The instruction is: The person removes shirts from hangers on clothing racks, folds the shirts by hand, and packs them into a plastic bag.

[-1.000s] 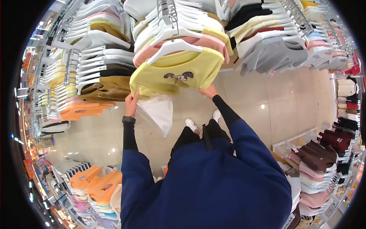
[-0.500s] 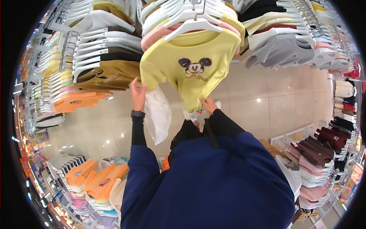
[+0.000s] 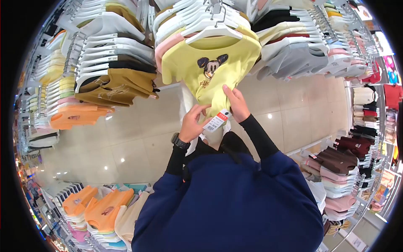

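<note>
A yellow sweatshirt (image 3: 228, 48) with a cartoon mouse-head print hangs on a white hanger (image 3: 214, 32) at the front of the rack. My right hand (image 3: 238, 105) grips the bunched lower part of the sweatshirt, thumb on top. From the sweatshirt hangs a white and red price tag (image 3: 217, 120). The tag's left edge is between the fingers of my left hand (image 3: 194, 123), which wears a dark watch (image 3: 180, 141). Cloth folds cover part of the print's lettering. Behind my left hand, a white bag (image 3: 185, 98) is partly hidden.
Brown shirts (image 3: 119, 86) hang to the left, grey shirts (image 3: 294, 61) to the right. Orange shirts (image 3: 107, 210) lie on a lower display at bottom left. More clothes, including a brown top (image 3: 336, 159), are at lower right. Shiny floor tiles (image 3: 138, 143) run between the racks.
My left hand has left the sleeve and moved right and down to the price tag. My right hand has risen slightly, bunching the sweatshirt's lower part. The tag now faces up.
</note>
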A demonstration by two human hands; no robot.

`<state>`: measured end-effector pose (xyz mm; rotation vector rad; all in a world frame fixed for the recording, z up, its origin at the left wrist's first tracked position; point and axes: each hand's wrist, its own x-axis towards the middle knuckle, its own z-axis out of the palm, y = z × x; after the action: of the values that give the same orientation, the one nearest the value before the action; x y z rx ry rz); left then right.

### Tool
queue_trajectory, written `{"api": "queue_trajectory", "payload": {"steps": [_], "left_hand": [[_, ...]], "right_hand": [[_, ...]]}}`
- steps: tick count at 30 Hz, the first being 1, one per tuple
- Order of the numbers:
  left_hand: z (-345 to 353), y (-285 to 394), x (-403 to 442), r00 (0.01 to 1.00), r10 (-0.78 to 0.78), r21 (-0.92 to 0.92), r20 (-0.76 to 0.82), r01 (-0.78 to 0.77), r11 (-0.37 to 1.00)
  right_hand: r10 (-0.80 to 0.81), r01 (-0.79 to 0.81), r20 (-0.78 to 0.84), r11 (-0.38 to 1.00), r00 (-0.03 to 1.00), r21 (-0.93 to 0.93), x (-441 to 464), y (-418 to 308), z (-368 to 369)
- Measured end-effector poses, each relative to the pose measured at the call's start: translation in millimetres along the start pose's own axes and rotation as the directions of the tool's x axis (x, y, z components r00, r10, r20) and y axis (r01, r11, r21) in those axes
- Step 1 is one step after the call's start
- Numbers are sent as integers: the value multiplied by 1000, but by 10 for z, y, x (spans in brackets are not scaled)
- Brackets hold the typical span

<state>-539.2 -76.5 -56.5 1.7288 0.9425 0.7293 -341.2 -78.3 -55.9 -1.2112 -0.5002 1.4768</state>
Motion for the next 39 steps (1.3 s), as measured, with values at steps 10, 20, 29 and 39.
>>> {"api": "queue_trajectory", "payload": {"steps": [10,20,29,39], "left_hand": [[700,296,314,998,48,-251,35,-38,967],[1160,384,585,938,-318,-832,-137,65,550],[1191,884,659,926,-345,-865,-150,46,499],[1023,855,486,920,-315,-777,-231,21,629]], "right_hand": [[183,-177,12,929,983,324,-88,-277,-215],[-162,133,406,986,899,98,-297,-519,-926],[-494,740,559,533,666,-410,-470,-611,-1067],[-707,804,422,366,568,-469,-533,-642,-944]]}}
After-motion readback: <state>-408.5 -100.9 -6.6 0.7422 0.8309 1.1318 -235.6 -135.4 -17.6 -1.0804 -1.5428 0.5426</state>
